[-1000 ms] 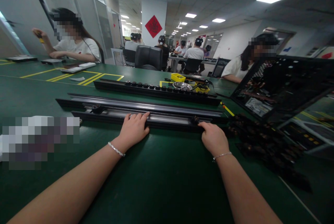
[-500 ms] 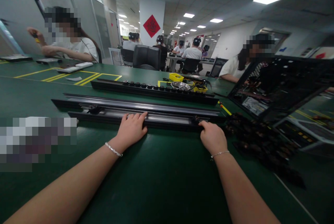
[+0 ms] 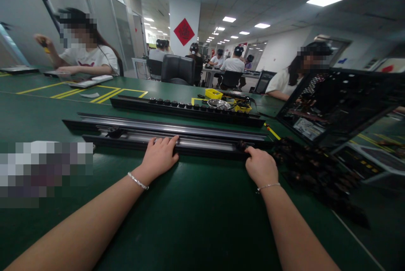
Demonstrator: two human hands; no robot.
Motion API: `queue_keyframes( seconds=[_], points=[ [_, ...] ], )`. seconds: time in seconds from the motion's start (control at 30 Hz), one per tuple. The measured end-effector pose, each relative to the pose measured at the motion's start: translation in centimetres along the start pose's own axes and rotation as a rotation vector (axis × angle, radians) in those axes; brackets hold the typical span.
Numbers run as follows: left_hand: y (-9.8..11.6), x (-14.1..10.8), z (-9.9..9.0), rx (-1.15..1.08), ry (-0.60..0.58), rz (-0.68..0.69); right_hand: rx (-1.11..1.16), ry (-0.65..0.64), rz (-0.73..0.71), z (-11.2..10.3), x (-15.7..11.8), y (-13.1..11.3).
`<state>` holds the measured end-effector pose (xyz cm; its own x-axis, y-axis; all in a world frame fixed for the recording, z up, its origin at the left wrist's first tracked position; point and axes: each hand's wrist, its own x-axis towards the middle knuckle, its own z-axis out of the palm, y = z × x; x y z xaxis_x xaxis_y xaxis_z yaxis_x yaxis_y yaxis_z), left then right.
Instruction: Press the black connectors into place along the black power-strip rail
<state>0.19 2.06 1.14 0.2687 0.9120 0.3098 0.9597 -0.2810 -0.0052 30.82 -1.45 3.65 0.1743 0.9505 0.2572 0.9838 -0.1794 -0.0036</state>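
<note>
A long black rail (image 3: 202,148) with a shiny grey channel lies nearest to me on the green table. My left hand (image 3: 160,156) grips its near edge around the middle, fingers over the top and thumb on the front side. Toward the rail's right end, my right hand (image 3: 261,165) is closed, with its index fingertip against a small black part (image 3: 242,145) in the channel. A similar dark part (image 3: 114,132) sits near the left end. Just behind lies a second long rail (image 3: 171,127), parallel to the first.
Farther back, another black rail (image 3: 186,111) carries a row of small dark parts. A heap of dark parts (image 3: 316,170) lies at right, below a tilted black panel (image 3: 335,102). Beyond are a yellow bin (image 3: 213,93) and a metal bowl (image 3: 219,103). Co-workers sit at left and right.
My right hand has slid slightly to the right along the rail, and the small black part has shifted with it. My left hand stays put. The co-worker at left has moved an arm.
</note>
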Motion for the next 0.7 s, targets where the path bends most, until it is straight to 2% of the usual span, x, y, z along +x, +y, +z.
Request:
queue_keyframes(
  seconds=[0.4,0.7],
  points=[
    [0.0,-0.1,0.0,0.004,0.032,0.021,-0.018,0.052,0.032,0.3,0.0,0.7],
    [0.0,0.0,-0.1,-0.006,0.009,0.008,-0.012,0.079,0.073,0.4,0.0,1.3]
  ],
)
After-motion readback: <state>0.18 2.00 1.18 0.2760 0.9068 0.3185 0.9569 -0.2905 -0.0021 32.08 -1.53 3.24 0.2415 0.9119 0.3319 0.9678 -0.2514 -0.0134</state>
